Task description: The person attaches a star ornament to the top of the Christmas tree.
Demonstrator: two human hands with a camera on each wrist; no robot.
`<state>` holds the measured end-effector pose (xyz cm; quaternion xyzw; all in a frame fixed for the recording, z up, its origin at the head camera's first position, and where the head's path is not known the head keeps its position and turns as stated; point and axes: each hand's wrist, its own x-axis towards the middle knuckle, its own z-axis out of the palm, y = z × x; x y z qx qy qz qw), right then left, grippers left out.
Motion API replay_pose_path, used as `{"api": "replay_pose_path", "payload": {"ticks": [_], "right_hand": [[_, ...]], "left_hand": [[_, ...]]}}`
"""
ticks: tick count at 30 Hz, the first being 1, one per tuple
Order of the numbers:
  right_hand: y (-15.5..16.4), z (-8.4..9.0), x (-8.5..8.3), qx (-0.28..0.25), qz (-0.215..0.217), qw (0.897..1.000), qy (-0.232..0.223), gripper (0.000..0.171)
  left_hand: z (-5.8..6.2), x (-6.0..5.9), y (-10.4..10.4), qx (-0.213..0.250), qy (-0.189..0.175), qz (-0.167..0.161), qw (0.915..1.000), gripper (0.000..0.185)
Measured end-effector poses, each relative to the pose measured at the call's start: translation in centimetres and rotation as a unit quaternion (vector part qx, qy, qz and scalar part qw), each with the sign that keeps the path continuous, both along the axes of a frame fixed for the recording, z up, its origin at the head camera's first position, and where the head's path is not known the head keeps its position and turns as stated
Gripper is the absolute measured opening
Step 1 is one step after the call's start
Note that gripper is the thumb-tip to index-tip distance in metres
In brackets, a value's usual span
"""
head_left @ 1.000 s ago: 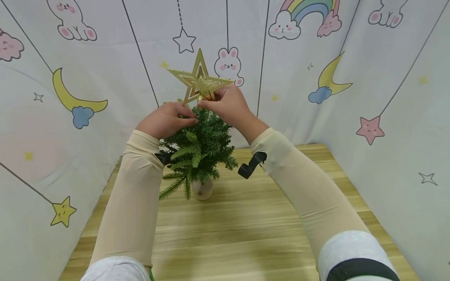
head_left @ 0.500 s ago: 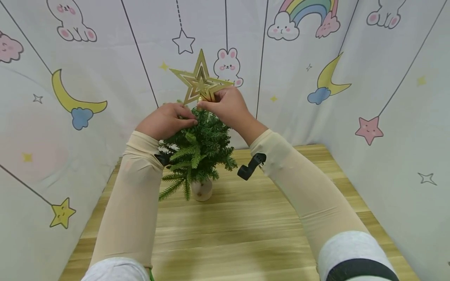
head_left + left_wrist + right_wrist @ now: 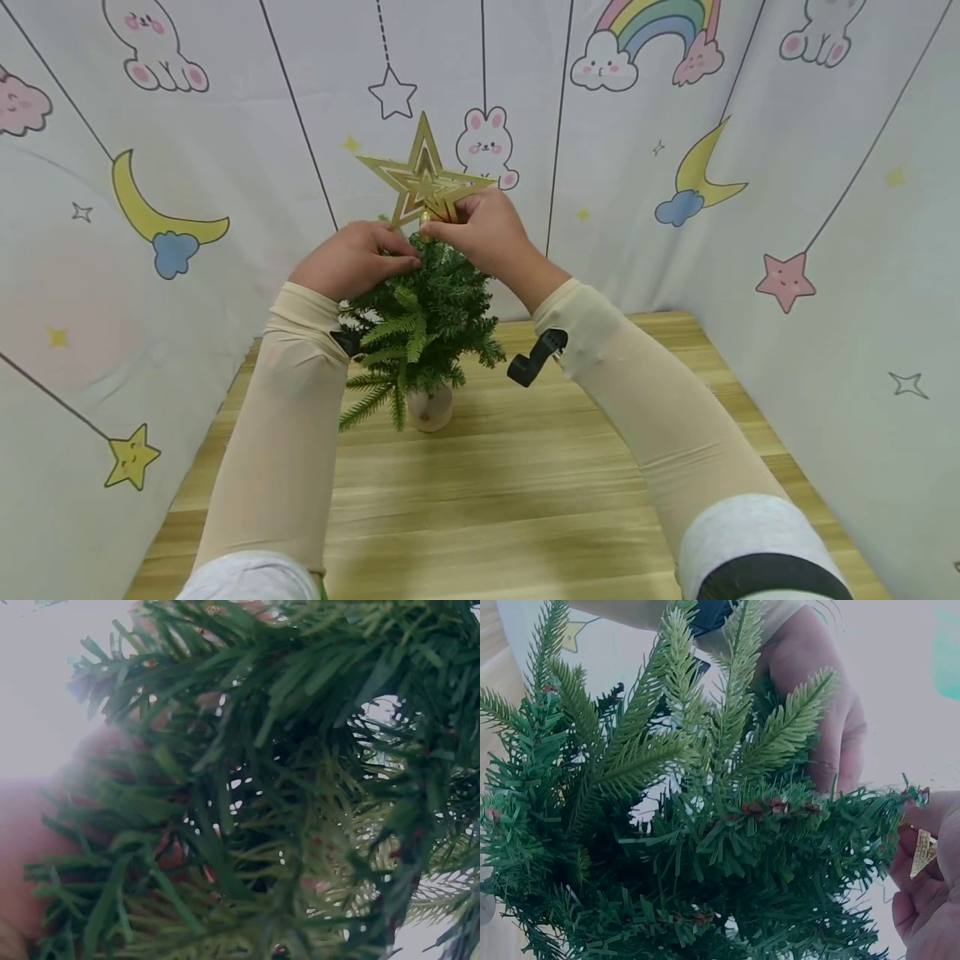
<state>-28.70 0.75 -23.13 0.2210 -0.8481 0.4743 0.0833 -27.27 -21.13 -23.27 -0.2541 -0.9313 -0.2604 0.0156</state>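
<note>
A small artificial Christmas tree point(image 3: 450, 308) stands upright on the table. Above its top, a gold star tree topper point(image 3: 425, 183) leans slightly left; my right hand point(image 3: 491, 229) pinches it low down, by its gold base. At the upper left of the tree, my left hand point(image 3: 348, 260) has thumb and fingers drawn together on the top greenery. Green needles point(image 3: 247, 750) fill the left wrist view and mostly cover that hand. In the right wrist view, a gold piece of the star point(image 3: 922, 853) shows between the right hand's fingers, and the left hand point(image 3: 817, 705) is behind the branches.
The tree's round pale base point(image 3: 431, 410) rests on a wood-grain table point(image 3: 480, 500). White cloth point(image 3: 615, 150) printed with stars, moons and rabbits hangs behind and at both sides. A black wrist camera point(image 3: 537, 358) is strapped to the right forearm.
The star and my right hand have shifted slightly down and left towards the treetop. My left hand has stayed in about the same place.
</note>
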Motion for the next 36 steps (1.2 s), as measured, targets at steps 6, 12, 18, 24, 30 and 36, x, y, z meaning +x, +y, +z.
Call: {"api": "replay_pose_path", "payload": {"ticks": [6, 12, 18, 24, 30, 36], "right_hand": [[0.2, -0.3, -0.1, -0.008, -0.004, 1.000, 0.002, 0.032], [0.1, -0.6, -0.2, -0.057, 0.025, 0.998, -0.005, 0.024], [0.1, -0.7, -0.6, -0.085, 0.048, 0.995, 0.001, 0.022], [0.2, -0.4, -0.5, -0.064, 0.050, 0.997, 0.012, 0.027], [0.3, -0.5, -0.4, -0.059, 0.043, 0.997, -0.007, 0.028], [0.7, -0.7, -0.2, -0.055, 0.043, 0.998, 0.003, 0.029]], "left_hand": [[-0.1, 0.0, 0.0, 0.002, 0.001, -0.003, 1.0000, 0.021], [-0.1, 0.1, 0.1, 0.000, 0.000, 0.017, 0.9999, 0.022], [0.4, 0.4, 0.3, -0.015, -0.017, 0.042, 0.9989, 0.027], [0.8, 1.2, 0.7, -0.019, -0.015, 0.072, 0.9971, 0.033], [0.8, 2.1, 1.0, -0.011, 0.041, 0.096, 0.9945, 0.032], [0.7, 2.9, 1.2, 0.015, 0.129, 0.112, 0.9852, 0.029]]}}
